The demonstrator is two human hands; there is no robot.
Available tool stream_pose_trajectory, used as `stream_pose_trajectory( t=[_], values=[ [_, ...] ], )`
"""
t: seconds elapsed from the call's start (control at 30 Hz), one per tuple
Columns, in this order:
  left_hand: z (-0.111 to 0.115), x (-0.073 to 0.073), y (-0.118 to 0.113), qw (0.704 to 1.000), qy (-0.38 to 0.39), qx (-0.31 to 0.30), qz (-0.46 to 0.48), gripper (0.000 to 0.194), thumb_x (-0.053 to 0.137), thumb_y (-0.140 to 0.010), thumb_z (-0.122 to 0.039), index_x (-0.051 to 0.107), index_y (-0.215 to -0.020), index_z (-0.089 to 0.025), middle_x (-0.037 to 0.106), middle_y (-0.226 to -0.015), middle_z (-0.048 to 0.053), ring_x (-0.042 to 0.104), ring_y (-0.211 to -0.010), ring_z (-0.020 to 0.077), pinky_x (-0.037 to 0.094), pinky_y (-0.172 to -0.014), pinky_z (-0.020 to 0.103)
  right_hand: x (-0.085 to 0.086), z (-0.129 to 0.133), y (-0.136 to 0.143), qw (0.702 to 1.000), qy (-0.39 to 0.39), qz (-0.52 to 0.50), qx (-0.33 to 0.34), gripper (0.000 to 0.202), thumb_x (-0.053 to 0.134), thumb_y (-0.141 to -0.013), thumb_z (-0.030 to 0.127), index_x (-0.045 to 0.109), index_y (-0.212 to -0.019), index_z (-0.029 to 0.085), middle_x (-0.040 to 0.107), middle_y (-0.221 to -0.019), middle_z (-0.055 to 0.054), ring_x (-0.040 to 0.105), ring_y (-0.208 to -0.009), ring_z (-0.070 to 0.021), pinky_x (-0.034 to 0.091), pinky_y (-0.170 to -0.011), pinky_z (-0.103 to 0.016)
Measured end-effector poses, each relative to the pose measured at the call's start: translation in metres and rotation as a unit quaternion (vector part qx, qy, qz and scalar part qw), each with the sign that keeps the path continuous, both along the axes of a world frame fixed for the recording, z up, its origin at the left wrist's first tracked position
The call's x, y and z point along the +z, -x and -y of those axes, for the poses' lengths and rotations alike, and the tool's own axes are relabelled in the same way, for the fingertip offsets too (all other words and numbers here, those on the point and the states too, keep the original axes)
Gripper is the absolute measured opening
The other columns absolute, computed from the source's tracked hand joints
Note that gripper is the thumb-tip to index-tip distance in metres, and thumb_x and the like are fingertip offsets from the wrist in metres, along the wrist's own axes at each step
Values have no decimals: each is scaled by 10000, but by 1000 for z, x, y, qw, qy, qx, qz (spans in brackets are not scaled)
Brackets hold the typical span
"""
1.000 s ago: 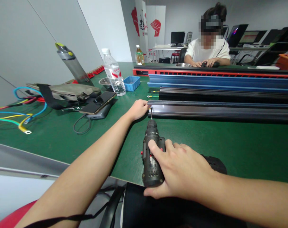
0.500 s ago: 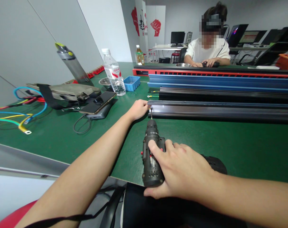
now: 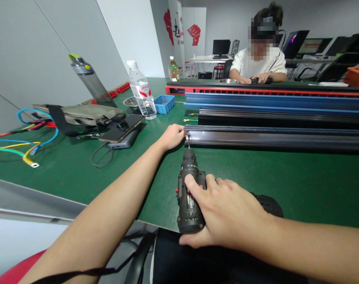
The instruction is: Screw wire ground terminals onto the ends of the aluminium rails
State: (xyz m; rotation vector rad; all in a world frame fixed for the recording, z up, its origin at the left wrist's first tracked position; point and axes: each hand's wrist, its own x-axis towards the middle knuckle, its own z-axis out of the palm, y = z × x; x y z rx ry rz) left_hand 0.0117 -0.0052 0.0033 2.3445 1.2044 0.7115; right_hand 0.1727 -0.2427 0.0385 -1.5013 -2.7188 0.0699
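My right hand (image 3: 227, 203) is wrapped round a black cordless drill (image 3: 191, 197), its thumb along the top of the body. The drill points away from me, and its thin bit (image 3: 189, 142) meets the left end of a long dark metal profile (image 3: 256, 139). My left hand (image 3: 174, 136) is closed at that same end of the profile, with its fingertips partly hidden there. Just behind lies another dark profile (image 3: 271, 116), with ring-terminal wires (image 3: 191, 120) sticking out at its left end.
Beyond are a blue profile (image 3: 256, 103) and a red-and-black rail (image 3: 241, 90). To the left stand a water bottle (image 3: 142, 92), a blue tray (image 3: 164, 104), a phone (image 3: 123, 127), a bag (image 3: 87, 112) and cables (image 3: 28, 157). A person (image 3: 258, 63) sits opposite.
Both hands and the drill hold the same position. The bright patch of light on the near profile beside the bit has dimmed.
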Motion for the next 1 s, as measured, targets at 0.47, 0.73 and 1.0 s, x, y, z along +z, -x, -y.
stream_pose_trajectory(
  t=[0.47, 0.73, 1.0],
  values=[
    [2, 2, 0, 1000, 17, -2, 13, 371, 450, -826, -416, 478, -548, -173, 468, -551, -25, 432, -640, 138, 330, -606, 237, 1, -1, 0, 1000, 7, 0, -2, 1108, 581, -698, 911, 395, -1489, 157, 634, -959, -167, 668, -833, -348, 562, -684, -447],
    [2, 3, 1, 999, 38, -1, 29, 328, 472, -775, -393, 550, -567, -152, 487, -563, -24, 450, -643, 144, 348, -626, 246, -2, 0, 0, 1000, -11, -11, 1, 1092, 599, -681, 911, 421, -1461, 169, 630, -936, -156, 669, -818, -352, 571, -656, -461],
    [-2, -1, 4, 998, 43, -24, 35, 295, 565, -693, -373, 696, -725, -110, 618, -677, -5, 552, -718, 180, 421, -682, 256, -1, -1, 2, 1000, 5, -12, -2, 1110, 613, -673, 906, 408, -1472, 163, 635, -960, -158, 667, -865, -350, 563, -709, -453]
  ],
)
